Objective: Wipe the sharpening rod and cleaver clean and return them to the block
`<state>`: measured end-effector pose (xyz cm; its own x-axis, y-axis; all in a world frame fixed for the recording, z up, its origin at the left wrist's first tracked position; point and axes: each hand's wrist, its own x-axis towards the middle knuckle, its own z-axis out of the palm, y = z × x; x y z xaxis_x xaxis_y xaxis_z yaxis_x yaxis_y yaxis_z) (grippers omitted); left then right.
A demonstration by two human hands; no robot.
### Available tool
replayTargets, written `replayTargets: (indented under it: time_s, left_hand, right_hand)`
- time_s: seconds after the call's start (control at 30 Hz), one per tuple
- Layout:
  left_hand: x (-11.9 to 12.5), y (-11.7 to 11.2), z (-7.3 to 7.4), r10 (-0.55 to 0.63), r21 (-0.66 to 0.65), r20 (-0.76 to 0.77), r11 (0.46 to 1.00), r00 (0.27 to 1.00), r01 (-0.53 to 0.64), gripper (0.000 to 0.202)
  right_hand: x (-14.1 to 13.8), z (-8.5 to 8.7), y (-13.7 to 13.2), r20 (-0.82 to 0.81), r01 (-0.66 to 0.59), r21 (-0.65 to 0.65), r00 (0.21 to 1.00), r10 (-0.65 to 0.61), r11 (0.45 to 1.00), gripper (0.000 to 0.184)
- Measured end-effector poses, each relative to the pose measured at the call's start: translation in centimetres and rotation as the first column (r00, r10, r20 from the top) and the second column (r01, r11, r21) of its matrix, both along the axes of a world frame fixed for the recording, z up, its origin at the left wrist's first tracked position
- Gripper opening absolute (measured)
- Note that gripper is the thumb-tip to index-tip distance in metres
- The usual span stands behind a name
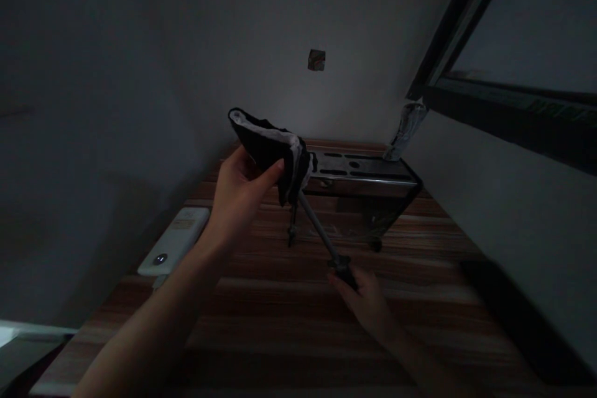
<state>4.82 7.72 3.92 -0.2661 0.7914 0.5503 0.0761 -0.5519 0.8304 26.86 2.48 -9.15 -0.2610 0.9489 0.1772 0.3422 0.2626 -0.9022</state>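
Note:
My left hand is closed on a folded black cloth with a whitish edge or lining, thumb pressed on its near side. From the cloth's lower end runs a thin grey shaft, its far end hidden by the cloth. The shaft joins a black handle with a small guard. Wrapped round this handle is my right hand, lower and to the right. Dim light leaves the exact kind of shafted tool unclear. Cloth and tool are held above the table, in front of a slotted metal stand.
The wood-grain table meets the wall behind. A white device with a round button lies at left. Something in clear plastic leans on the stand's right end. A dark frame juts in from the right, above a black strip.

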Motion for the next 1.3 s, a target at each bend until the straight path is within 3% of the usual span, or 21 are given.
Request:
replayTargets:
  time_s: [0.67,0.9,1.3]
  left_hand:
    - [0.7,0.0,-0.3,-0.026,-0.025,0.023,0.999,0.999,0.026,0.033]
    - [3.0,-1.1,-0.4,-0.048,-0.131,-0.021,0.99,0.999,0.044,0.028]
    - [6.3,-2.3,-2.7,-0.237,-0.268,-0.111,0.942,0.965,0.2,0.025]
  right_hand:
    - [0.2,-0.3,0.1,0.006,0.022,0.0,1.0,-0.022,1.0,0.025]
    - [0.4,-0.3,0.0,0.026,0.042,0.023,0.999,-0.043,0.999,0.026]
    - [0.6,0.0,0.0,-0.014,0.082,0.029,0.997,-0.081,0.996,0.025]
